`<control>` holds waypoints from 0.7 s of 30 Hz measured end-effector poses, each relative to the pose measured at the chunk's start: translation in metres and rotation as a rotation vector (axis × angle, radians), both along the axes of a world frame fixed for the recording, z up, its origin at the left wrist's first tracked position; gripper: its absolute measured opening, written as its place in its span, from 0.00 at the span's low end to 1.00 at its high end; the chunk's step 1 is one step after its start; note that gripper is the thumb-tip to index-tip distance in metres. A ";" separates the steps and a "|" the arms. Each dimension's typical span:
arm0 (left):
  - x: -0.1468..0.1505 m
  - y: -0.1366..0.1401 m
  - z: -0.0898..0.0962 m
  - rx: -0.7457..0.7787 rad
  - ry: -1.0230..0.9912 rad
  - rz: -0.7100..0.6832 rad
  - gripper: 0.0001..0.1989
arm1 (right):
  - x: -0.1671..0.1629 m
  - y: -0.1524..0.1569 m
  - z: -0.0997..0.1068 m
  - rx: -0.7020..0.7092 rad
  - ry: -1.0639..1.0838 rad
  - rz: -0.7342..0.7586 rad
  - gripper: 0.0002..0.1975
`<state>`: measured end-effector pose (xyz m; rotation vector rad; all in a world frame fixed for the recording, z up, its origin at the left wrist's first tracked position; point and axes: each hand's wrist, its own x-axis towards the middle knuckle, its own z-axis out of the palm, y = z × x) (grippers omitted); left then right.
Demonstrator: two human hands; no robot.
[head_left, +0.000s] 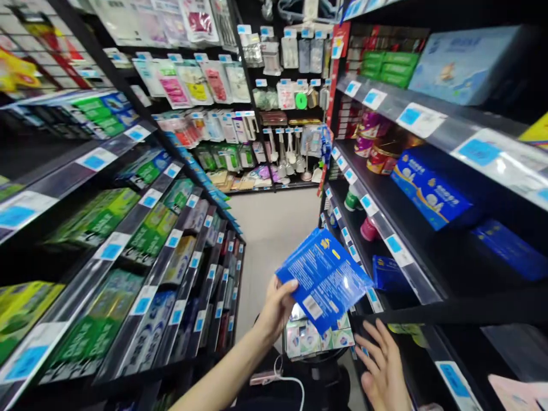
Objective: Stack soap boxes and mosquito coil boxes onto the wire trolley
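Note:
A flat blue plastic packet (324,278) with white print and a barcode is in my left hand (277,302). My thumb lies on its near left corner, and the packet tilts over the aisle. My right hand (382,365) holds nothing; its fingers are spread beside the lower right shelf edge. Under the packet, several small white and green packs (306,341) sit on a dark stool-like support, partly hidden. On the right shelf lies another blue packet (389,273), close beyond the one I hold.
Toothpaste-like boxes (149,234) fill the slanted shelves on the left. Right shelves carry a blue box (428,188), tins (382,157) and a large light-blue box (464,63). Hanging goods (214,83) cover the back wall. A white cable (295,381) lies low in front of me.

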<state>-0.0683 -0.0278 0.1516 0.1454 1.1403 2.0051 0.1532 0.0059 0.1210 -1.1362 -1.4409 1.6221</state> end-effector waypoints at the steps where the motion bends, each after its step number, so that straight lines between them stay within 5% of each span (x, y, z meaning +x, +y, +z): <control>1: 0.008 -0.016 -0.011 -0.033 -0.046 0.011 0.27 | -0.017 0.000 -0.005 -0.047 0.054 0.019 0.46; 7: 0.034 -0.105 -0.071 -0.204 -0.030 -0.010 0.38 | -0.055 -0.040 -0.074 -0.432 0.015 0.026 0.44; 13: 0.009 -0.158 -0.126 -0.070 -0.457 -0.469 0.45 | -0.025 -0.067 -0.158 -0.826 -0.083 0.050 0.45; 15: 0.008 -0.159 -0.161 -0.173 -0.473 -0.516 0.40 | -0.015 -0.065 -0.187 -0.860 -0.152 0.091 0.43; 18: 0.020 -0.153 -0.230 -0.442 -0.350 -0.412 0.29 | -0.003 -0.052 -0.239 -0.759 -0.225 0.100 0.38; 21: 0.039 -0.143 -0.307 -0.537 -0.278 -0.321 0.31 | 0.015 -0.023 -0.300 -0.744 -0.272 0.033 0.38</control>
